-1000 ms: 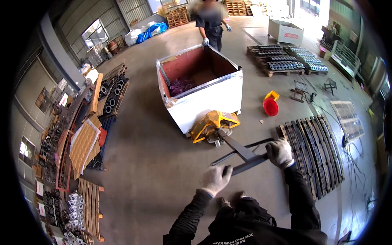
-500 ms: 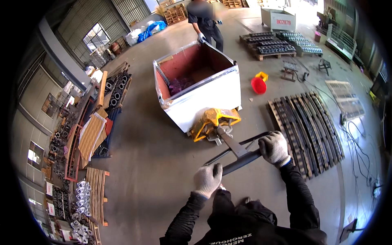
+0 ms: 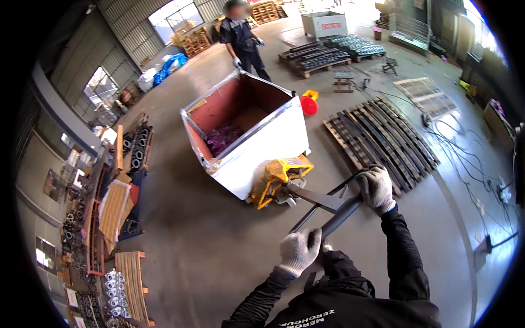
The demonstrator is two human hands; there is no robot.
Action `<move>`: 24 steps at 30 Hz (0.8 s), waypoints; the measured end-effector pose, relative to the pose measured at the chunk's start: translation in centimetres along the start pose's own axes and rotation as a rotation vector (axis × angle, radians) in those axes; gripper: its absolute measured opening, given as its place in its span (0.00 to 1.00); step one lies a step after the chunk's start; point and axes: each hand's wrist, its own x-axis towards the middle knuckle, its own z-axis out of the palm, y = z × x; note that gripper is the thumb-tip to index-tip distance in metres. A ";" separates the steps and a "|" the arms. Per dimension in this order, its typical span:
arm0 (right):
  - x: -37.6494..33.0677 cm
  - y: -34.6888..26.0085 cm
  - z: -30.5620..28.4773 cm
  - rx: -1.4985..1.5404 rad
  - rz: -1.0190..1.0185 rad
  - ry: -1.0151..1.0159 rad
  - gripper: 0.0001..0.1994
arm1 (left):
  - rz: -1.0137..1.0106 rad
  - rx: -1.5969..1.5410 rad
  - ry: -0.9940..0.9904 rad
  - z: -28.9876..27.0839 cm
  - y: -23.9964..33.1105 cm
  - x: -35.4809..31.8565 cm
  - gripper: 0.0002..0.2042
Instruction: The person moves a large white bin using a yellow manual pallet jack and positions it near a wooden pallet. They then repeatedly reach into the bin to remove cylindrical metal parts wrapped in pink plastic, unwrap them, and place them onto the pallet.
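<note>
Gripping pallet jack handle (image 3: pixel 328 216), left hand (image 3: pixel 299 250) low, right hand (image 3: pixel 376 188) high

Bin (image 3: pixel 257 147) on pallet jack (image 3: pixel 279 177); pallet (image 3: pixel 380 139) to right; person (image 3: pixel 243 38) behind.

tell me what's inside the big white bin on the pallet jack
The white bin has reddish-brown inner walls, a purple heap in its lower corner and a tan patch of floor beside it. Its near wall hides the rest of the bottom. Both gloved hands hold the pallet jack handle.
</note>
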 end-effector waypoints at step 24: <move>-8.9 -9.9 -15.8 0.020 -0.069 0.202 0.05 | -0.081 -0.399 0.528 -2.1 8.8 -15.9 0.11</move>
